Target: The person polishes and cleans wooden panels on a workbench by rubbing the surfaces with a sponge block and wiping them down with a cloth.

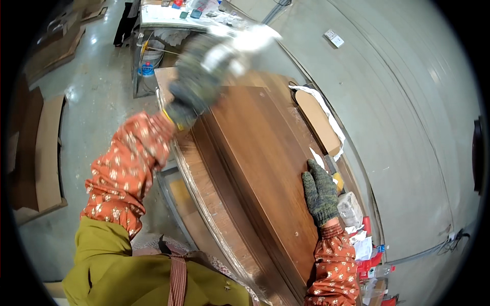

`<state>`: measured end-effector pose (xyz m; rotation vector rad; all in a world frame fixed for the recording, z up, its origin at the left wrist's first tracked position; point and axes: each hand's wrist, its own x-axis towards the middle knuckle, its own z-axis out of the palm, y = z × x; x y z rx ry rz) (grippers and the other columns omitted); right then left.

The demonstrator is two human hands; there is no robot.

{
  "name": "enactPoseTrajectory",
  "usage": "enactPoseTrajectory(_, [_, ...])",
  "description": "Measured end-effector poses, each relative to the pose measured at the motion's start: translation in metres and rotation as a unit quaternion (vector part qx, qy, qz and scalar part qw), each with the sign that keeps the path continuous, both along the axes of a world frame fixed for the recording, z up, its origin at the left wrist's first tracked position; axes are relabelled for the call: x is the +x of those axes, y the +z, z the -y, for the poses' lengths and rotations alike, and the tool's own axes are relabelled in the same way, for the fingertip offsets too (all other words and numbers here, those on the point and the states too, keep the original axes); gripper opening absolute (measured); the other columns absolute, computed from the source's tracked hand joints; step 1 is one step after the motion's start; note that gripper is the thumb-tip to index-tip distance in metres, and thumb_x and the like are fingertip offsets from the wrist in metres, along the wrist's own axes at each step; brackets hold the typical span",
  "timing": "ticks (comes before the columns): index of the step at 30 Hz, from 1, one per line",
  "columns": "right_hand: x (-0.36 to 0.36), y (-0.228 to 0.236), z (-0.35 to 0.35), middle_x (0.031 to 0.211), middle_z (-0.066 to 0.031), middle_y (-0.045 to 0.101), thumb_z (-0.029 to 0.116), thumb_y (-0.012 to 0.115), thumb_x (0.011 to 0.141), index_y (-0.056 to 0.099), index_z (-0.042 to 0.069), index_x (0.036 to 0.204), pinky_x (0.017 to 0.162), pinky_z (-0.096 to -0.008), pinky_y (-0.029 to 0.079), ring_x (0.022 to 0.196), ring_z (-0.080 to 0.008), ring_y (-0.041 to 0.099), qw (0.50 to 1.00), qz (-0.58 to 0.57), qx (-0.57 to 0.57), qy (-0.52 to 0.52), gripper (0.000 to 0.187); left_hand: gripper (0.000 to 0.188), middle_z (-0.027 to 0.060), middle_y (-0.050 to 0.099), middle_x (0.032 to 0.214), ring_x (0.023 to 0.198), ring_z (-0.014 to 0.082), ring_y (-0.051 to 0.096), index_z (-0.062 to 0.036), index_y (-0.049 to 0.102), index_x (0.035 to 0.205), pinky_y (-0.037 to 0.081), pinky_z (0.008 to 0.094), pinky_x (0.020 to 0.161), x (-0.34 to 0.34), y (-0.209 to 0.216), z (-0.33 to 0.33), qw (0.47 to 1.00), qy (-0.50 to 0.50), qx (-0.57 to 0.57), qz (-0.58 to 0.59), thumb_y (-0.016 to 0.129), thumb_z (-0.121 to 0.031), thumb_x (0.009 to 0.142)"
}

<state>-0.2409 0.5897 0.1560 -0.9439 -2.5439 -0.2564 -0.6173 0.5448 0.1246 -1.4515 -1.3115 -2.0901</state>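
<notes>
A long brown wooden panel [265,158], with a stepped, moulded edge on its left side, lies across the workbench. Over its far end is my left hand [199,76], in a dark green knitted glove and smeared by motion. That hand grips a crumpled white cloth [250,41], also blurred. On the panel's right edge rests my right hand [320,196], in a matching glove, with its fingers stretched out and nothing in it. Orange patterned sleeves cover both forearms.
The worn bench edge [204,209] runs along the panel's left. To the right are a tan rounded board [317,122] over white cloth, a plastic-wrapped block [350,210] and a clear bottle [382,271]. A bucket [150,58] stands under a cluttered white table [158,16]. Cardboard [48,153] lies left.
</notes>
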Motion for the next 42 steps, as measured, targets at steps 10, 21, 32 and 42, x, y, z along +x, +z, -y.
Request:
enactPoseTrajectory(10, [-0.002,0.008,0.022,0.135,-0.0157,0.044,0.033,0.051,0.094,0.036,0.002,0.138,0.103,-0.0391,0.036,0.125,-0.0265,0.041,0.875,-0.392,-0.263,0.105,0.055,0.072,0.0173,0.040,0.139,0.132,0.0312,0.035,-0.0064,0.041,0.136,0.029,0.0449,0.109,0.093,0.052,0.064,0.849,-0.455,-0.218,-0.159,0.074,-0.029,0.077])
enactPoseTrajectory(21, [-0.121,0.003,0.013,0.138,-0.0250,0.037,0.045,0.052,0.090,0.044,0.017,0.136,0.104,-0.0537,0.028,0.128,-0.0463,0.033,0.970,0.101,-0.023,0.221,0.055,0.040,0.0129,0.058,0.112,0.105,0.0249,0.054,-0.0012,0.055,0.115,0.044,0.0363,0.090,0.014,-0.051,0.017,0.942,-0.114,-0.207,0.240,0.069,-0.017,0.080])
enactPoseTrajectory(32, [-0.183,-0.006,-0.068,0.133,-0.0127,0.046,0.044,0.039,0.094,0.051,0.018,0.125,0.103,-0.0487,0.032,0.121,-0.0383,0.042,0.996,0.054,-0.014,0.077,0.042,0.029,0.0072,0.060,0.107,0.100,0.0153,0.055,0.0000,0.059,0.112,0.044,0.0269,0.091,0.022,-0.056,0.009,0.944,-0.154,-0.170,0.238,0.061,-0.011,0.086])
enactPoseTrajectory(42, [0.112,0.003,0.057,0.130,-0.0179,0.049,0.032,0.054,0.092,0.050,0.013,0.130,0.103,-0.0432,0.034,0.121,-0.0351,0.045,0.969,0.005,-0.070,-0.237,0.043,0.021,0.0086,0.062,0.109,0.106,0.0192,0.055,0.0010,0.061,0.107,0.043,0.0313,0.094,0.014,-0.062,0.002,0.991,-0.096,-0.079,0.055,0.057,-0.007,0.089])
